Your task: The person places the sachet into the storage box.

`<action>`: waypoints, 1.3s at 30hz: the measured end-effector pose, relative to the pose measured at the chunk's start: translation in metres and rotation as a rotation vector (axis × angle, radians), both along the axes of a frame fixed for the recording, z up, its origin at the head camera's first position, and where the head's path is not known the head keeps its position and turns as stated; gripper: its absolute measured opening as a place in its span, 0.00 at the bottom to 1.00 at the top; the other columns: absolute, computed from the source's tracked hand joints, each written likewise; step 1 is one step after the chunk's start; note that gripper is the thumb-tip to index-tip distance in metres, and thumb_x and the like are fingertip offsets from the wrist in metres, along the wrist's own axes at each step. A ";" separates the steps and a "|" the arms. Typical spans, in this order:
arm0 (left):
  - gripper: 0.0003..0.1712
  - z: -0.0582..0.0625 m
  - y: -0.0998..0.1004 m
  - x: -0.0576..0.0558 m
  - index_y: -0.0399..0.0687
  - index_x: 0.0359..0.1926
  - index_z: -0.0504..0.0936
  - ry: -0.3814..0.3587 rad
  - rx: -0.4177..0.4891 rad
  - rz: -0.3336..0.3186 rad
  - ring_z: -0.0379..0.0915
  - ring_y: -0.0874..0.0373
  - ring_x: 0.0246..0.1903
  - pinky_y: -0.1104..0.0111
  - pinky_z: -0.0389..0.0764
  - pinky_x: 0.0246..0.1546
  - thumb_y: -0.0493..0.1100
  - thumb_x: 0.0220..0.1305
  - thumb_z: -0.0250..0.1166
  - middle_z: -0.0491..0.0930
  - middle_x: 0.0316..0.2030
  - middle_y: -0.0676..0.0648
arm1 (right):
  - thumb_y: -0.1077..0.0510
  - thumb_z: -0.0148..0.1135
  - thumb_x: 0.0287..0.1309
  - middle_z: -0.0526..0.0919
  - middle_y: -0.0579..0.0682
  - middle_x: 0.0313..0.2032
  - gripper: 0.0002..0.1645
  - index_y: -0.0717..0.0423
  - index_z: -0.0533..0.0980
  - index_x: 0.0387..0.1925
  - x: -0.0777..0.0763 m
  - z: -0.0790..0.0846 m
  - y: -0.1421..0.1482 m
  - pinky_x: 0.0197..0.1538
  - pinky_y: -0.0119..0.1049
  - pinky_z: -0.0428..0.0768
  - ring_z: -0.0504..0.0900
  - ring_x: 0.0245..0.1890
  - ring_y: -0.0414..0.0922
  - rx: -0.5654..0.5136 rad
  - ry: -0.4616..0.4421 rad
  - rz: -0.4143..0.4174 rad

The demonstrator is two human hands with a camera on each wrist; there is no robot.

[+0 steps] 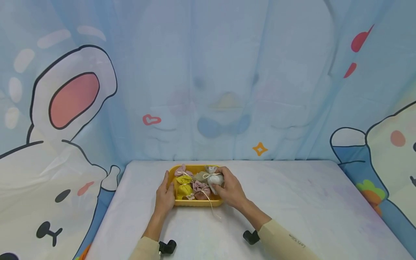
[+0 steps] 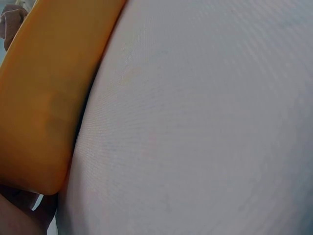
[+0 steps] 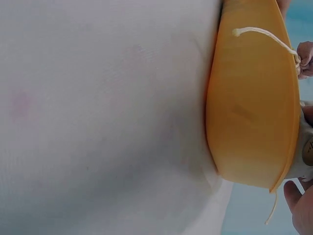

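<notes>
A yellow plastic tray (image 1: 199, 203) stands on the table with several small drawstring pouches inside. My left hand (image 1: 164, 196) holds its left end, thumb at the rim; in the left wrist view a bit of that hand shows below the tray wall (image 2: 54, 98). At the right end, my right hand (image 1: 232, 189) grips a pale grey-white pouch (image 1: 214, 181) between thumb and fingers. Left of it lie a yellow pouch (image 1: 184, 188), a dusty-pink pouch (image 1: 201, 188), a pink one (image 1: 182, 171) behind, and a greyish-beige one (image 1: 198, 177), partly covered.
A white cloth covers the table (image 1: 292, 209). One cord (image 1: 212, 206) hangs over the tray's front wall. Behind the table hangs a light-blue curtain (image 1: 227, 72) printed with cartoon animals. Small black devices (image 1: 168, 247) sit at both wrists.
</notes>
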State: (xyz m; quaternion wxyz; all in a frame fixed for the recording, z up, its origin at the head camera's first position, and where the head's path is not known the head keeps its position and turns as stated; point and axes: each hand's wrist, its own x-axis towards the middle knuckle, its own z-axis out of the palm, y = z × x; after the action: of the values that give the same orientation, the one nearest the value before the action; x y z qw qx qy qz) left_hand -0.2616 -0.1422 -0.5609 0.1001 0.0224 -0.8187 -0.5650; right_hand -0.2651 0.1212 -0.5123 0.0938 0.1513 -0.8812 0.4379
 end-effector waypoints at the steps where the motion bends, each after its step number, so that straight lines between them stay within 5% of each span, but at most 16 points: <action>1: 0.33 0.000 0.000 0.000 0.41 0.83 0.51 -0.002 0.000 -0.001 0.45 0.43 0.82 0.47 0.49 0.82 0.40 0.83 0.45 0.51 0.82 0.42 | 0.64 0.74 0.60 0.82 0.53 0.54 0.25 0.52 0.72 0.55 0.000 0.000 0.000 0.50 0.45 0.84 0.82 0.51 0.49 0.002 -0.007 -0.003; 10: 0.33 0.001 -0.001 0.001 0.42 0.83 0.51 -0.004 0.001 0.002 0.45 0.44 0.82 0.47 0.50 0.82 0.40 0.83 0.46 0.51 0.82 0.42 | 0.65 0.76 0.57 0.84 0.53 0.51 0.24 0.51 0.74 0.51 -0.006 -0.010 0.002 0.53 0.48 0.84 0.82 0.51 0.50 0.051 0.012 -0.006; 16: 0.34 0.001 -0.001 0.001 0.42 0.83 0.51 -0.008 0.011 0.005 0.45 0.43 0.82 0.46 0.50 0.82 0.39 0.82 0.46 0.51 0.82 0.43 | 0.62 0.78 0.56 0.86 0.52 0.50 0.24 0.52 0.75 0.50 -0.007 -0.017 0.004 0.74 0.54 0.63 0.82 0.54 0.52 0.151 0.087 -0.021; 24: 0.33 0.000 0.000 -0.001 0.42 0.83 0.50 -0.006 0.008 -0.012 0.44 0.44 0.82 0.48 0.49 0.82 0.40 0.83 0.45 0.50 0.83 0.44 | 0.61 0.78 0.54 0.85 0.51 0.49 0.23 0.52 0.75 0.48 -0.005 -0.023 0.006 0.72 0.59 0.55 0.79 0.59 0.53 0.191 0.112 -0.030; 39: 0.33 0.007 0.001 0.000 0.40 0.83 0.50 -0.017 -0.069 -0.026 0.47 0.42 0.81 0.47 0.51 0.82 0.41 0.83 0.45 0.51 0.82 0.40 | 0.57 0.78 0.56 0.84 0.49 0.51 0.21 0.50 0.76 0.48 0.001 -0.028 0.013 0.68 0.62 0.61 0.76 0.64 0.54 0.232 0.197 -0.010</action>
State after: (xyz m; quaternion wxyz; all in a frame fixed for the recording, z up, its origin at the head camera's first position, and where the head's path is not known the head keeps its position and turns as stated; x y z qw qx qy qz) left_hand -0.2618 -0.1412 -0.5538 0.0866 0.0131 -0.8388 -0.5373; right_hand -0.2641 0.1337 -0.5404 0.1639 0.1989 -0.9132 0.3156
